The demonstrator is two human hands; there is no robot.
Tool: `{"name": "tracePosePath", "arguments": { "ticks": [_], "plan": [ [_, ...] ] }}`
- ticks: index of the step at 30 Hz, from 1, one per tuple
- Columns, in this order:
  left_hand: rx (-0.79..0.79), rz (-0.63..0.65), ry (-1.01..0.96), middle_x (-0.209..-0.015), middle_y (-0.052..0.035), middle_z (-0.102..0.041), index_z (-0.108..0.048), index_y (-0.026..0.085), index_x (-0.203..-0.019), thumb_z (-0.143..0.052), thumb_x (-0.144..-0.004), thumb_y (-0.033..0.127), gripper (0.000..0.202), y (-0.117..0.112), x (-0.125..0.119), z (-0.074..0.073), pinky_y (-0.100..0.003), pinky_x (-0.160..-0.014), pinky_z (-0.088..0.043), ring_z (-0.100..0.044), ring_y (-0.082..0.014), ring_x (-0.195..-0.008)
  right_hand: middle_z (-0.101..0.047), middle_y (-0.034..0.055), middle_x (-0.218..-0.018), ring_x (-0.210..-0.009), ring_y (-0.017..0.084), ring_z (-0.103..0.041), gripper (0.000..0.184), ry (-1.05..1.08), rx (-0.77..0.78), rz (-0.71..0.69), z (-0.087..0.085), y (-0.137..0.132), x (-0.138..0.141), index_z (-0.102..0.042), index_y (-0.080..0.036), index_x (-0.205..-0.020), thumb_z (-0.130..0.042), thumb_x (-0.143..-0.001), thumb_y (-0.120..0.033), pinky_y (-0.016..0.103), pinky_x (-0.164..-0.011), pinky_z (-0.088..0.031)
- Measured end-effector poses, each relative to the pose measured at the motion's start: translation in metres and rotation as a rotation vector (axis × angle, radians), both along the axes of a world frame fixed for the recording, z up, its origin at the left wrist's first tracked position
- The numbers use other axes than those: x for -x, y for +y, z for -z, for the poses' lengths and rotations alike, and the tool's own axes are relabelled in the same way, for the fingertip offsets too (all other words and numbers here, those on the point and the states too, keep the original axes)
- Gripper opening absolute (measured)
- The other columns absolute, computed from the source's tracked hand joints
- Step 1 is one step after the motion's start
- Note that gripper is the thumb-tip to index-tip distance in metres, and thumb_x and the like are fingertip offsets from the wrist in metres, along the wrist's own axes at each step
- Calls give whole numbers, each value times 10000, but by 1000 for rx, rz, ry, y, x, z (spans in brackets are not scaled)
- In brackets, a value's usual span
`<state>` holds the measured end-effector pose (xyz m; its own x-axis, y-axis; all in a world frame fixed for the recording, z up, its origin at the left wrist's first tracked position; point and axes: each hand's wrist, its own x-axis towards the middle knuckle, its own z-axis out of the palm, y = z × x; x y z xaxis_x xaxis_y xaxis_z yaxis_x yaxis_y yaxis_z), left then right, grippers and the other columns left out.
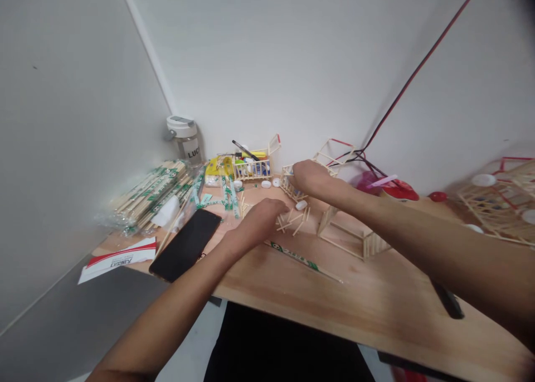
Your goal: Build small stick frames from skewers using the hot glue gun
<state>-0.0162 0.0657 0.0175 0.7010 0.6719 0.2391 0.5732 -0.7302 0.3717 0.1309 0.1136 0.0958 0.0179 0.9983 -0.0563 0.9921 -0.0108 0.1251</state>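
Note:
My left hand (259,219) rests knuckles-up on the wooden table (376,304), fingers curled over a scatter of short wooden sticks (292,221); what it holds, if anything, is hidden. My right hand (308,177) reaches further back and closes around a small stick-built fence piece (289,185). A white bottle cap (301,205) lies between the two hands. A wrapped chopstick (298,256) lies in front of my left hand. A larger stick frame (355,237) lies under my right forearm.
A black phone (186,244) and a red-white paper packet (119,257) lie at the left edge. Bundled wrapped chopsticks (152,195), a jar (186,142) and a small stick basket (253,167) stand behind. Red lids (401,191), cables and another stick structure (499,203) sit at right.

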Motion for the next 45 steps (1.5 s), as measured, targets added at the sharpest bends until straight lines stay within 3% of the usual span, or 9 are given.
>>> {"name": "tracePosePath", "arguments": {
  "ticks": [5, 10, 17, 23, 29, 36, 40, 45],
  "plan": [
    [23, -155, 17, -1119, -92, -690, -654, 155, -1105, -507, -791, 62, 359, -5, 9, 0, -330, -943, -451, -623, -221, -1062, -667, 260, -1050, -965, 277, -659, 377, -3, 9, -10, 4, -1, 1, -682, -48, -1080, -504, -879, -312, 308, -761, -506],
    [47, -167, 35, -1007, -85, -727, -706, 152, -982, -490, -810, 83, 284, -11, 11, 0, -315, -872, -480, -662, -221, -954, -663, 250, -1071, -987, 268, -654, 374, -10, 23, -25, 5, -2, 0, -677, -63, -1097, -498, -880, -309, 291, -768, -501],
    [27, -226, 3, -996, -76, -724, -712, 174, -945, -447, -844, 107, 291, -8, 17, -1, -291, -866, -471, -653, -194, -944, -670, 232, -1064, -969, 266, -656, 407, -30, 39, -33, 4, -3, -2, -677, -84, -1114, -499, -876, -364, 313, -776, -497],
    [17, -353, 34, -922, -107, -710, -703, 152, -880, -429, -865, 153, 274, 0, 21, -6, -306, -831, -470, -639, -207, -897, -670, 234, -1060, -983, 268, -649, 379, -43, 26, -31, 5, -1, -3, -687, -75, -1077, -476, -887, -325, 314, -785, -487],
    [-3, -530, 82, -982, -164, -679, -660, 128, -970, -432, -891, 209, 255, 28, -5, -13, -353, -806, -473, -632, -263, -937, -672, 231, -1062, -1006, 281, -640, 387, -48, 27, -46, 2, -5, -4, -691, -61, -1065, -433, -902, -299, 328, -790, -483],
    [22, -621, 112, -1022, -190, -673, -643, 103, -1022, -430, -904, 180, 255, 62, -41, -1, -356, -809, -488, -646, -274, -972, -676, 221, -1072, -995, 266, -647, 373, -58, 17, -50, 2, -8, -8, -706, -74, -1026, -445, -896, -308, 310, -783, -476],
    [27, -642, 81, -1015, -214, -671, -640, 85, -1023, -396, -884, 96, 281, 70, -46, 6, -377, -807, -488, -649, -287, -968, -681, 213, -1059, -993, 270, -646, 392, -59, -2, -50, -1, -9, -14, -698, -70, -1032, -422, -895, -312, 310, -759, -476],
    [24, -632, -15, -1009, -210, -670, -623, 91, -1026, -449, -863, 129, 241, 67, -44, 13, -385, -824, -468, -638, -296, -957, -689, 198, -1034, -980, 270, -646, 390, -55, -9, -73, -2, -9, -23, -702, -94, -1016, -425, -889, -337, 305, -735, -472]
  ]
}}
